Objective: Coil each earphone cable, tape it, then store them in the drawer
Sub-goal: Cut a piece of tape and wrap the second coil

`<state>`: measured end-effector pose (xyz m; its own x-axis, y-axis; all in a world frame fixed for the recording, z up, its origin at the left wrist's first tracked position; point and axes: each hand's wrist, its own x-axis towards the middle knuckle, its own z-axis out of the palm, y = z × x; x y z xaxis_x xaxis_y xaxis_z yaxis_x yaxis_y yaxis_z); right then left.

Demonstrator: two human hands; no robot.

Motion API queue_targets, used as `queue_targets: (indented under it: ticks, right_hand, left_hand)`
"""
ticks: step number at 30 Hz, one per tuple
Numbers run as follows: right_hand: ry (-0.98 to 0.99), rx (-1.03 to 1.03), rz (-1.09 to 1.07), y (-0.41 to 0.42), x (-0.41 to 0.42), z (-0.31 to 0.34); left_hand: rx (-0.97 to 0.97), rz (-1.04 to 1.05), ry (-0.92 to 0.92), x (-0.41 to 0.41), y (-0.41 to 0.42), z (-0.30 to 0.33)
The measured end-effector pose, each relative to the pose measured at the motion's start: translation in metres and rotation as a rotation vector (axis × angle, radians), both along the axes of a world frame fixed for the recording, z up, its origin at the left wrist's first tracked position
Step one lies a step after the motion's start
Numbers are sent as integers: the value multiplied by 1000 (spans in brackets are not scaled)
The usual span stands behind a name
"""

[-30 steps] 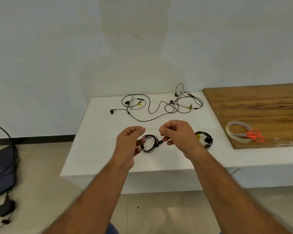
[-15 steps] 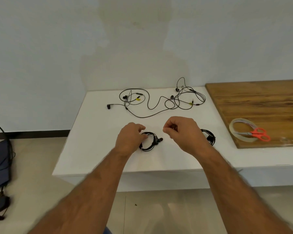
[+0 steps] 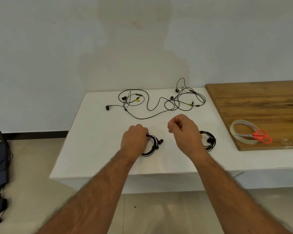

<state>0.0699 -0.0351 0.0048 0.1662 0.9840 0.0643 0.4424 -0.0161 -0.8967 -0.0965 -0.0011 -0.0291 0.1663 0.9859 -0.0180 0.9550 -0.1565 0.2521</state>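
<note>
Two coiled earphones (image 3: 152, 146) (image 3: 209, 141) flank right hand (image 3: 184, 132).

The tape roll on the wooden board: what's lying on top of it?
Orange-handled scissors lie across the clear tape roll, blades over its ring, handles past its right edge. Where they cross, the roll's rim is hidden.
</note>
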Motion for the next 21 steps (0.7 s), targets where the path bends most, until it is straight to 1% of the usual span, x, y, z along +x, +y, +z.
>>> queue_targets:
  ticks: [2,4,9,11,15,18,21]
  right_hand:
    - [15,3,-3,-1,-4,-2]
    - [29,5,-2,-3,-9,-3]
    - [-22,4,30,-8,-19,-4]
    - [-61,20,29,-11,-21,-3]
    - [-73,59,26,-11,-18,5]
    - [-77,99,29,-12,-18,10]
    - [-45,127,25,-14,-22,14]
  left_hand:
    - [31,-39,33,4,-4,6]
    - [60,-85,27,10,-10,15]
    - [75,-120,-110,26,-29,42]
    - [59,-119,-166,29,-35,53]
    - [29,-123,-280,29,-45,69]
    - [-66,-76,-436,25,-46,75]
    - [-240,-40,-636,21,-45,81]
